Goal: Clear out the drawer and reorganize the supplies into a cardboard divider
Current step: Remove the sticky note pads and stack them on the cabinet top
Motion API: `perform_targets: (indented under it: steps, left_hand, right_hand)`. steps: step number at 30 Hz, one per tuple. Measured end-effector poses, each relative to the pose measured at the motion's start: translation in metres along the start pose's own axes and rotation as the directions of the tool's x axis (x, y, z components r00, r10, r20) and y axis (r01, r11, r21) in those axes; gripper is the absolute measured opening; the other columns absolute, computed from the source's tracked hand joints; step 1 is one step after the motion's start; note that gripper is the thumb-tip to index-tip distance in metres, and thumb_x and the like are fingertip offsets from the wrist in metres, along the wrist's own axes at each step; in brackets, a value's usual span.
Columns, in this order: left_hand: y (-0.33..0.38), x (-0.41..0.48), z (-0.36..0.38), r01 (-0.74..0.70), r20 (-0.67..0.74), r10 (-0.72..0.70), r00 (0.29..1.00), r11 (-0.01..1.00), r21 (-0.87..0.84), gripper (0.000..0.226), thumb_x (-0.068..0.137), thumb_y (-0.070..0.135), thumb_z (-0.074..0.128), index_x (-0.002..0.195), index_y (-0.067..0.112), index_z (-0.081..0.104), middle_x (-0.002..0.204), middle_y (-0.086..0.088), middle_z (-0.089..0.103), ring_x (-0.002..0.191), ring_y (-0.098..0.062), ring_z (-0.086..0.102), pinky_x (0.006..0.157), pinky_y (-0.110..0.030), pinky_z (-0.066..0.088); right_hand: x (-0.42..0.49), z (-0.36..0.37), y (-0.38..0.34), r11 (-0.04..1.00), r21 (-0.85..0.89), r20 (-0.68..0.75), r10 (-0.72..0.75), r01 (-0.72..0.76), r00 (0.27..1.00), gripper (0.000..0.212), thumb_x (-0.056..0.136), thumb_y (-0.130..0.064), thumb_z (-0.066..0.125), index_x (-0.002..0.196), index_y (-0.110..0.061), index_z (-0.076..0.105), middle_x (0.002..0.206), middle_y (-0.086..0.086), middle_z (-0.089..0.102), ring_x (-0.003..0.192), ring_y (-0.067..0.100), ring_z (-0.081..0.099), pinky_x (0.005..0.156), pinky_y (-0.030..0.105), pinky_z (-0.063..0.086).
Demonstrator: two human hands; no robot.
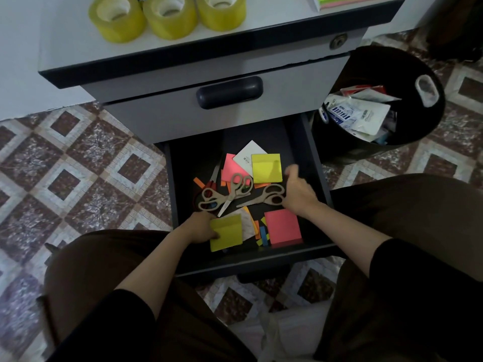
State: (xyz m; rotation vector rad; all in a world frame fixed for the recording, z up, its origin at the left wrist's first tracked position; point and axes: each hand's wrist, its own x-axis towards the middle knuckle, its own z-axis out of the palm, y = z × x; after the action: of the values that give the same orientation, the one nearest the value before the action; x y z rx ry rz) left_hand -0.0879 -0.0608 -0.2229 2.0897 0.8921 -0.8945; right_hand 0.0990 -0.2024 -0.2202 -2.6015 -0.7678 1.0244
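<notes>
Below, open drawer (261, 260): dark floor bare along left wall and back, supplies bunched centre and right. Left hand (202, 228) grips yellow sticky pad (226, 232) at front-left. Right hand (299, 193), fingers curled, at scissors (269, 195) handle by right wall; grasp unclear

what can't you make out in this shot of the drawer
Head view only:
- Right hand: blur hides whether it holds the scissors beside it.
- Tape rolls: tops cut off by the upper edge.
- White card: print too small to read; a far yellow pad covers one corner.
- Back of the drawer: hidden under the upper drawer.
</notes>
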Motion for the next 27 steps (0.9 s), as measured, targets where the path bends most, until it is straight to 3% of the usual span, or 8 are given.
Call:
perform_targets:
  steps: [2, 4, 10, 14, 17, 19, 23, 27]
  left_hand:
    - [0.002, 0.001, -0.001, -0.055, -0.082, 0.048, 0.995, 0.994, -0.09, 0.012, 0.082, 0.018, 0.069, 0.085, 0.011, 0.06, 0.085, -0.004, 0.056, 0.089, -0.021, 0.056, 0.066, -0.024, 0.04]
    - [0.004, 0.003, -0.002, -0.103, -0.167, 0.069, 0.984, 0.973, -0.209, 0.018, 0.079, 0.016, 0.072, 0.073, 0.014, 0.056, 0.075, -0.002, 0.057, 0.081, -0.021, 0.057, 0.063, -0.024, 0.042]
    - [0.006, 0.006, -0.005, -0.136, -0.303, 0.01, 0.953, 0.908, -0.396, 0.03, 0.082, 0.016, 0.07, 0.109, 0.003, 0.064, 0.103, -0.01, 0.065, 0.097, -0.021, 0.06, 0.08, -0.027, 0.047]
    - [0.003, 0.008, -0.002, -0.113, -0.322, -0.016, 0.946, 0.919, -0.377, 0.031, 0.084, 0.017, 0.068, 0.11, 0.002, 0.064, 0.107, -0.012, 0.065, 0.101, -0.022, 0.06, 0.079, -0.026, 0.045]
    - [0.002, 0.01, -0.001, -0.108, -0.338, -0.029, 0.941, 0.919, -0.38, 0.031, 0.087, 0.015, 0.063, 0.115, 0.003, 0.06, 0.111, -0.014, 0.064, 0.105, -0.025, 0.059, 0.084, -0.028, 0.046]
    - [0.001, 0.011, -0.003, -0.098, -0.349, -0.067, 0.935, 0.895, -0.434, 0.032, 0.09, 0.013, 0.058, 0.121, 0.004, 0.056, 0.117, -0.014, 0.061, 0.108, -0.027, 0.057, 0.087, -0.031, 0.048]
    - [0.001, 0.01, -0.009, -0.093, -0.295, -0.148, 0.944, 0.74, -0.666, 0.031, 0.097, 0.015, 0.047, 0.128, 0.009, 0.048, 0.119, -0.015, 0.052, 0.101, -0.03, 0.056, 0.065, -0.041, 0.057]
    - [0.006, 0.003, -0.013, -0.135, -0.314, -0.164, 0.935, 0.655, -0.744, 0.025, 0.097, 0.013, 0.046, 0.122, 0.008, 0.047, 0.113, -0.013, 0.051, 0.098, -0.028, 0.056, 0.051, -0.028, 0.058]
  right_hand:
    - [0.002, -0.002, 0.002, 0.991, -0.059, -0.121, 0.113, -0.121, 0.986, 0.056, 0.083, 0.002, 0.06, 0.129, -0.003, 0.028, 0.115, 0.02, 0.057, 0.101, 0.034, 0.059, 0.075, 0.038, 0.047]
    - [0.004, 0.0, 0.007, 0.969, -0.117, -0.027, 0.217, -0.218, 0.976, 0.047, 0.085, -0.004, 0.062, 0.126, 0.003, 0.041, 0.123, 0.02, 0.054, 0.112, 0.033, 0.057, 0.081, 0.035, 0.048]
    - [-0.002, 0.02, 0.012, 0.966, -0.072, 0.367, 0.259, -0.25, 0.894, 0.028, 0.074, -0.014, 0.078, 0.088, -0.003, 0.058, 0.102, 0.015, 0.062, 0.091, 0.025, 0.061, 0.074, 0.032, 0.052]
    - [-0.009, 0.039, 0.008, 0.965, -0.027, 0.429, 0.247, -0.261, 0.869, 0.044, 0.068, -0.02, 0.083, 0.101, 0.0, 0.062, 0.104, 0.014, 0.063, 0.087, 0.025, 0.06, 0.057, 0.029, 0.049]
    - [-0.011, 0.051, 0.007, 0.968, 0.068, 0.435, 0.189, -0.242, 0.88, 0.041, 0.072, -0.013, 0.079, 0.107, 0.001, 0.062, 0.111, 0.017, 0.064, 0.097, 0.028, 0.062, 0.071, 0.033, 0.052]
    - [-0.01, 0.052, 0.003, 0.946, 0.194, 0.473, 0.141, -0.259, 0.87, 0.037, 0.082, -0.005, 0.067, 0.116, 0.002, 0.053, 0.109, 0.02, 0.062, 0.084, 0.028, 0.063, 0.071, 0.039, 0.054]
    - [-0.006, 0.036, -0.004, 0.855, 0.418, 0.506, 0.061, -0.306, 0.86, 0.041, 0.095, 0.002, 0.041, 0.132, -0.011, 0.03, 0.104, 0.028, 0.061, 0.058, 0.024, 0.063, 0.047, 0.03, 0.054]
    - [-0.006, 0.015, -0.011, 0.833, 0.5, 0.395, 0.023, -0.237, 0.918, 0.039, 0.085, 0.009, 0.056, 0.122, -0.003, 0.049, 0.077, 0.011, 0.059, 0.053, 0.016, 0.058, 0.043, 0.02, 0.046]
